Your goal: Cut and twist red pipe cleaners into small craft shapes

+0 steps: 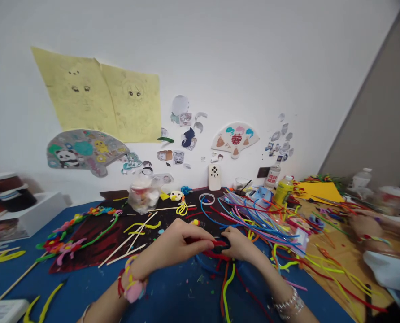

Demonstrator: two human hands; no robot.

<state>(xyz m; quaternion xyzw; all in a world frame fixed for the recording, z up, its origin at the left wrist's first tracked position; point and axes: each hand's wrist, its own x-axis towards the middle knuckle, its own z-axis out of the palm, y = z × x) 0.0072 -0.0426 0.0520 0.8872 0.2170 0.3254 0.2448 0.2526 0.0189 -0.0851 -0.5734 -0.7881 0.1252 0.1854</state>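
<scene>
My left hand (183,240) is closed, thumb and fingers pinched on a red pipe cleaner (220,243). My right hand (238,244) sits just right of it, its fingers bent round the same red piece. More red pipe cleaner hangs below the two hands, and its exact shape is partly hidden by my fingers. A yellow pipe cleaner (229,287) and an orange one trail down beneath them over the blue table (173,291). Just beyond my fingertips lies a small yellow and red piece (196,222).
A heap of coloured pipe cleaners (263,220) spreads to the right. On the left are a flower garland (101,235), thin wooden sticks (132,240) and yellow strips. Bottles (284,190) stand near the wall, beside a white phone-shaped item (215,177). At far right, a person's arm (371,229) rests.
</scene>
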